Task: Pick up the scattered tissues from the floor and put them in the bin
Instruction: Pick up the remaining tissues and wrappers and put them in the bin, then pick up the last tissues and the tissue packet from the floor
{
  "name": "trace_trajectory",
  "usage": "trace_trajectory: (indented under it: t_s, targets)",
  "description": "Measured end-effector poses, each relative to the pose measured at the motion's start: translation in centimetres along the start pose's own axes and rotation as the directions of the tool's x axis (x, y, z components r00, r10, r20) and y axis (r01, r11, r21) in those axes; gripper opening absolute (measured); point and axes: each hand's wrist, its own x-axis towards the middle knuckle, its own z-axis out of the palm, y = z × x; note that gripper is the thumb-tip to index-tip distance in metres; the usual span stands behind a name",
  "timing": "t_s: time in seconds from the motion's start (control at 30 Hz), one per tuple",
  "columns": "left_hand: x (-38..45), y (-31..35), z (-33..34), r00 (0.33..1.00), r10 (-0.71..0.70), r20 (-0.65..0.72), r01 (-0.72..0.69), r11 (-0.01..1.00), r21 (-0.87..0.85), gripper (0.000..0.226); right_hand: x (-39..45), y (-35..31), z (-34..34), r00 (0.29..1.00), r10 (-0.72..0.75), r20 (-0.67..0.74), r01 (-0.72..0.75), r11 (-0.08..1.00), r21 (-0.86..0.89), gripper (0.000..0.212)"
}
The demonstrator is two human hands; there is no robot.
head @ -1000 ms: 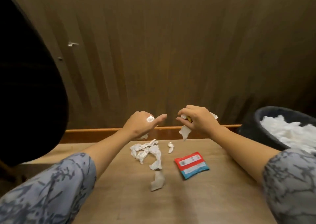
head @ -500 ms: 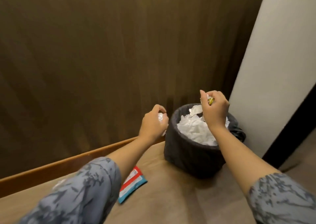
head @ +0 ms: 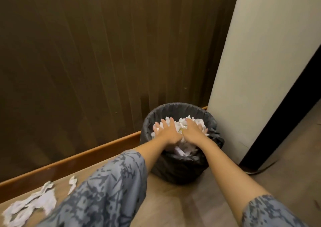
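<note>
A round bin (head: 177,167) lined with a black bag stands on the floor by the wall, filled with white tissues (head: 184,151). My left hand (head: 167,132) and my right hand (head: 193,131) lie flat side by side on top of that tissue pile, fingers spread, palms down. Neither hand grips anything that I can see. Torn white tissues (head: 31,207) lie scattered on the floor at the lower left, with one small scrap (head: 72,183) near the skirting.
A dark wood-panel wall (head: 104,53) with an orange-brown skirting board (head: 69,160) runs behind the bin. A pale pillar (head: 251,70) rises right of it, beside a dark gap (head: 286,108). A thin cable (head: 260,170) lies at the pillar's foot.
Both hands have gone from closed around tissue scraps above the bin to flat and spread on the pile inside it. The view has turned right, and the red and blue packet is out of sight.
</note>
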Motion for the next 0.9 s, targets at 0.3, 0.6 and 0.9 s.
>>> trace_trajectory:
  t_s: [0.3,0.6,0.9]
  targets:
    - [-5.9,-6.2,-7.8,0.951,0.096,-0.293,-0.235,0.841,-0.487,0.046,-3.0,-6.8,-1.1,0.924,-0.026,-0.383,-0.066,0.972,-0.224,0.066]
    - [-17.0,-23.7,-11.5,0.995,0.035,-0.093,-0.061,0.955,-0.291,0.031,-8.0,-17.9,8.6,0.747,-0.638,-0.184,0.535,0.742,-0.403,0.031]
    - [-24.3,-41.4,-2.3,0.985,-0.171,-0.022,0.170,0.984,-0.060,0.038,-9.5,-17.6,25.6,0.877,-0.231,0.421,0.369,0.885,-0.285,0.082]
